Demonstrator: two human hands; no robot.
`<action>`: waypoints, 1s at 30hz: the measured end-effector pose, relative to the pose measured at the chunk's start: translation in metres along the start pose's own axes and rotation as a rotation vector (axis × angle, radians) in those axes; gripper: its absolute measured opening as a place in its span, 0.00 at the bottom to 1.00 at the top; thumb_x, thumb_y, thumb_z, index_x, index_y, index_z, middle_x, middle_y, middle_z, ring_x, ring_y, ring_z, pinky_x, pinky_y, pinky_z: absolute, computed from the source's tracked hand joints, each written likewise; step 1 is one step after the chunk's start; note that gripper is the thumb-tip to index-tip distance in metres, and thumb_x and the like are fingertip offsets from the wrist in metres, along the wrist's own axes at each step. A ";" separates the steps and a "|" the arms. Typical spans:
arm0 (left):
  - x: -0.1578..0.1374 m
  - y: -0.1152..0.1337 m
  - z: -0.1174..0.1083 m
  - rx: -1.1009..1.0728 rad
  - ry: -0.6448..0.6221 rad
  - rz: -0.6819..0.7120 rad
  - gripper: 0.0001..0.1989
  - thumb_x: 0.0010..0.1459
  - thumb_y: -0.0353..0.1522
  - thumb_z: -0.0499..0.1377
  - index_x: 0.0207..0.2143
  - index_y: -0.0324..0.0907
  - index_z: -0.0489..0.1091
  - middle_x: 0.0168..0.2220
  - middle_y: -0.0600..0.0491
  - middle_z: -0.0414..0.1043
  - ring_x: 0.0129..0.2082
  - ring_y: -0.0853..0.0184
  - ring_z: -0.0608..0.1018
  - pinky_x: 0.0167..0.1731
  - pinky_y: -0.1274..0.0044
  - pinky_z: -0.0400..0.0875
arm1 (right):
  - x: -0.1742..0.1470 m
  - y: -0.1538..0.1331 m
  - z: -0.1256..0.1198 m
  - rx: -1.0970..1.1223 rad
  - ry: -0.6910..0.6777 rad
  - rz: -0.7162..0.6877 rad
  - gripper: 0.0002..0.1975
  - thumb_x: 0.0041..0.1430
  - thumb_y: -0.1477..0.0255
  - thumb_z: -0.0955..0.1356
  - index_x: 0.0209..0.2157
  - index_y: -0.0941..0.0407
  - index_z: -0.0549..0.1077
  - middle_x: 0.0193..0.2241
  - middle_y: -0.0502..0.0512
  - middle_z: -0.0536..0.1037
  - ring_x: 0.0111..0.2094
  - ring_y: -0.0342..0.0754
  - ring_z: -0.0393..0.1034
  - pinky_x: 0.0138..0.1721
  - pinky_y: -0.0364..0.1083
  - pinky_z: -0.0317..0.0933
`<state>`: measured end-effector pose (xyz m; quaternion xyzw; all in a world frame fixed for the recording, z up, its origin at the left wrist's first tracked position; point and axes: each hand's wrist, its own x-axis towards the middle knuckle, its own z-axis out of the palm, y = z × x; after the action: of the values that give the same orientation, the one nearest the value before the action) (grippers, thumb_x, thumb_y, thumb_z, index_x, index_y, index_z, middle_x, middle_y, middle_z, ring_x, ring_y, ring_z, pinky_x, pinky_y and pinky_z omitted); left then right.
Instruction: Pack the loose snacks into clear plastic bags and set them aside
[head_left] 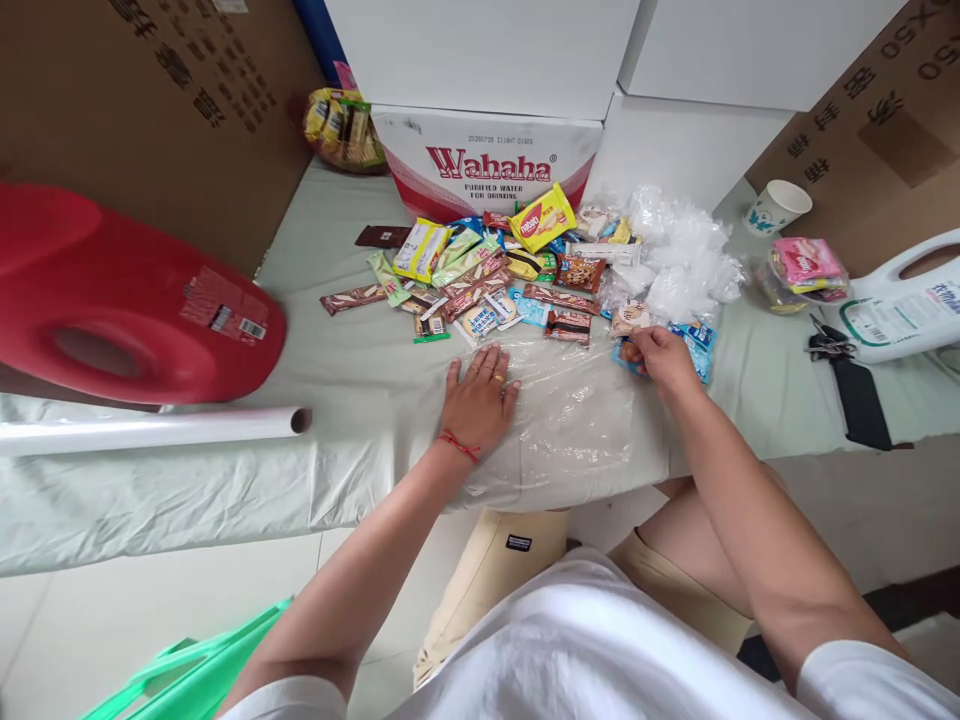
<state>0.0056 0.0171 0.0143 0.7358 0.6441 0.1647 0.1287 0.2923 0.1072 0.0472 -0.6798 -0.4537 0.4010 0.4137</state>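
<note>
My left hand (477,402) lies flat, fingers spread, at the left side of a clear plastic sheet or bag (574,420) on the cloth. At the sheet's upper right corner, my right hand (664,358) is closed in a pinch on a small beige wrapped snack (628,316). Beneath that hand are blue snack packets (699,345), partly covered by it. A heap of wrapped snacks spreads beyond both hands, including a yellow nabati packet (543,217), a yellow-and-white packet (421,250) and brown wafer sticks (561,299). Crumpled clear plastic (679,265) sits right of the heap.
A Wahaha carton (491,160) backs the table. Left are a red jug (142,300) and a white film roll (150,430); a snack basket (343,130) stands behind. Right are a paper cup (778,208), a snack tub (806,268), a white bottle (904,310) and keys with a black case (859,400).
</note>
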 end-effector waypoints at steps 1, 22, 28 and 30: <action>0.000 -0.001 0.000 0.003 0.002 0.000 0.30 0.73 0.40 0.44 0.73 0.41 0.59 0.75 0.41 0.55 0.75 0.52 0.59 0.73 0.50 0.41 | -0.012 0.001 -0.006 0.020 -0.051 0.073 0.25 0.52 0.47 0.74 0.33 0.56 0.75 0.27 0.55 0.80 0.27 0.46 0.68 0.24 0.43 0.58; 0.005 -0.011 -0.003 0.164 -0.021 0.043 0.30 0.75 0.42 0.42 0.74 0.44 0.57 0.75 0.46 0.53 0.75 0.55 0.59 0.73 0.47 0.43 | 0.007 -0.070 -0.015 -0.993 -0.237 -0.594 0.15 0.67 0.63 0.64 0.44 0.54 0.80 0.38 0.59 0.81 0.39 0.55 0.74 0.40 0.50 0.63; 0.005 -0.012 -0.010 0.136 -0.063 0.035 0.29 0.75 0.42 0.40 0.73 0.44 0.57 0.75 0.47 0.54 0.75 0.55 0.59 0.73 0.47 0.46 | 0.132 -0.134 0.117 -1.235 -0.277 -1.193 0.25 0.73 0.65 0.59 0.65 0.61 0.65 0.60 0.71 0.71 0.60 0.65 0.62 0.52 0.60 0.61; 0.006 -0.013 -0.011 0.123 -0.067 0.032 0.29 0.75 0.41 0.41 0.73 0.46 0.58 0.75 0.47 0.55 0.75 0.54 0.60 0.72 0.47 0.47 | 0.163 -0.135 0.136 -1.301 -0.336 -1.250 0.24 0.74 0.68 0.57 0.64 0.63 0.65 0.59 0.71 0.71 0.60 0.66 0.61 0.55 0.63 0.58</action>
<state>-0.0097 0.0244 0.0196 0.7575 0.6366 0.1021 0.1023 0.1720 0.3218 0.0993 -0.3422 -0.9294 -0.1370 0.0195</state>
